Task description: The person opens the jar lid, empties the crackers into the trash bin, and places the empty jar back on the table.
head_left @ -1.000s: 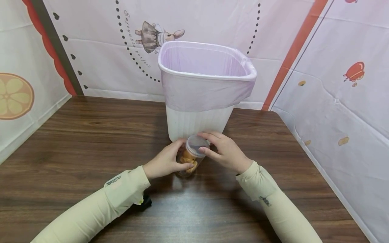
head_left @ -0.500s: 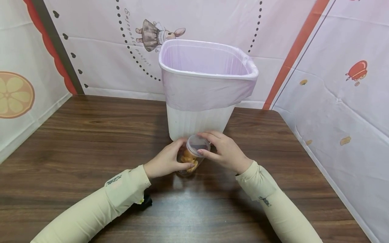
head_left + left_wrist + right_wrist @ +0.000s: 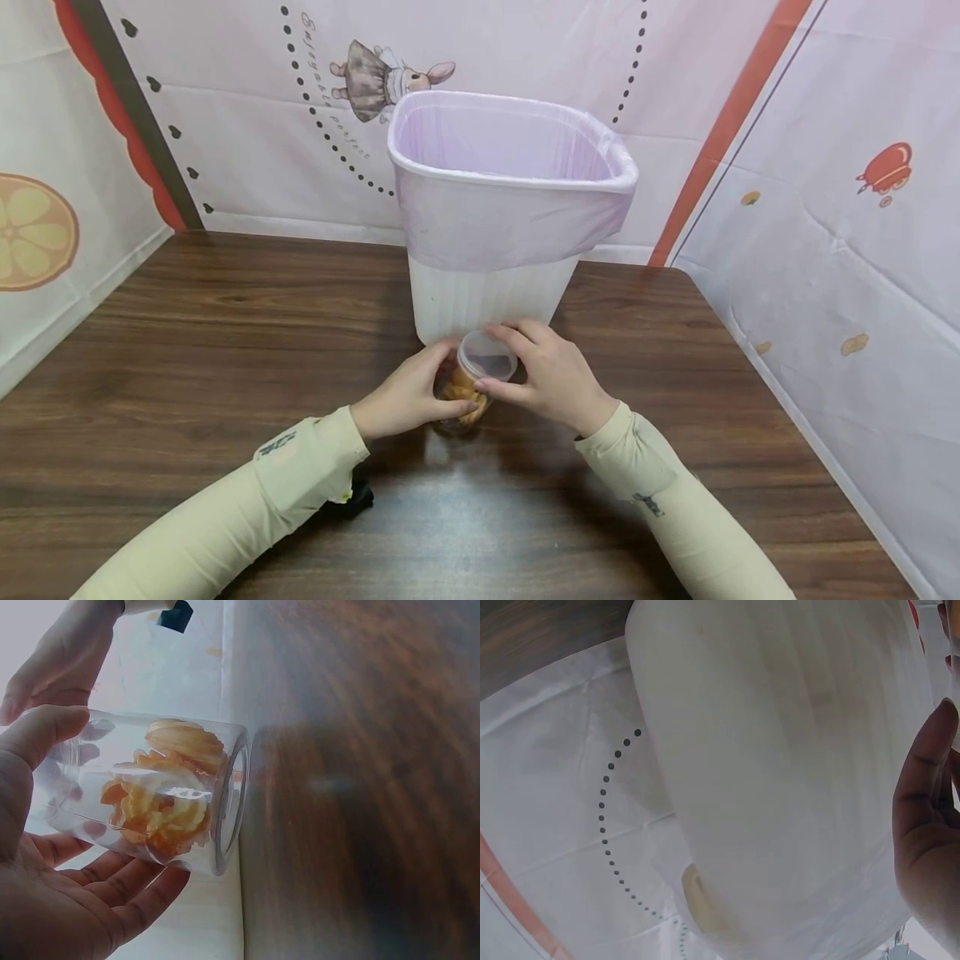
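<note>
A clear jar [image 3: 165, 791] with several golden swirled cookies [image 3: 161, 810] inside stands just in front of the bin. My left hand [image 3: 405, 396] holds the jar's body, thumb on the near side and fingers round the far side. On top is a translucent lid [image 3: 487, 356], whose rim my right hand [image 3: 555, 375] grips between thumb and fingers. The left wrist view shows the cookies near the jar's base, close to the tabletop. Only part of the right hand [image 3: 930, 832] appears at the edge of the right wrist view.
A white bin [image 3: 487, 300] lined with a thin lilac bag [image 3: 517, 221] stands behind the jar on the dark wooden table [image 3: 247, 333]. Printed cloth [image 3: 240, 150] hangs at the back and sides. A small black object [image 3: 360, 497] shows beneath the left sleeve.
My right thumb has shifted left along the near rim of the lid, and the right hand has turned slightly. The left hand keeps its hold on the jar.
</note>
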`<state>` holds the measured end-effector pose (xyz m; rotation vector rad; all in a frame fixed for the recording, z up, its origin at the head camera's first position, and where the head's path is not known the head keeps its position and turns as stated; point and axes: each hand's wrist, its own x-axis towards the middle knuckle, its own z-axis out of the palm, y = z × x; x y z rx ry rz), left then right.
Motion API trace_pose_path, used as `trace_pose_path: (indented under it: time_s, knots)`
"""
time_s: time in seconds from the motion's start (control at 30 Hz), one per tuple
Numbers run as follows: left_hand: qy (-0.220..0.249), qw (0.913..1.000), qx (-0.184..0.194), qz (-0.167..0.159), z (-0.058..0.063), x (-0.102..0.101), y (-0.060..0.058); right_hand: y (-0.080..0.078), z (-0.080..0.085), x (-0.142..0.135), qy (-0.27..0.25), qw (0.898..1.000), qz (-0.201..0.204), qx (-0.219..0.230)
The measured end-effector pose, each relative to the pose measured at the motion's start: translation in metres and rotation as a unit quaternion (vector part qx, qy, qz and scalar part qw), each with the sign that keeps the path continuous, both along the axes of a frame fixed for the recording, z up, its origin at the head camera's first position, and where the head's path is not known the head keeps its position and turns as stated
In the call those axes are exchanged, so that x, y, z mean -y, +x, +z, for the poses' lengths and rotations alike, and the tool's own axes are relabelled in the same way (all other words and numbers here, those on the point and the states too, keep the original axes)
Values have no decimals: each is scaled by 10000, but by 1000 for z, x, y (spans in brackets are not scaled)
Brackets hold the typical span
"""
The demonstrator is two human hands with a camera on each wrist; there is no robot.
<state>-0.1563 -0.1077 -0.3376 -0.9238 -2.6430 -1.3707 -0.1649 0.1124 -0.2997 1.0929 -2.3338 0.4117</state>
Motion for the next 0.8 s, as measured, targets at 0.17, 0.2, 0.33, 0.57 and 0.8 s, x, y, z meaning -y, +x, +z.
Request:
trace_pose_path:
  time_s: [0.17,0.2,0.33,0.57,0.8]
  knots:
    - [-36,10000,-36,77,2,1,0,0,2,1,-39,10000,69,-29]
    - [-51,9999,-50,83,3,1,0,0,3,1,-47,9999,94,-18]
    - [-58,10000,-60,50,3,1,-1,-1,4,1,-34,9998,151,87]
    - [-18,10000,-52,1,1,1,-3,-1,5,1,-77,9986,230,473]
    - [-43,9999,-90,34,0,-1,-3,0,5,0,-121,9970,280,706]
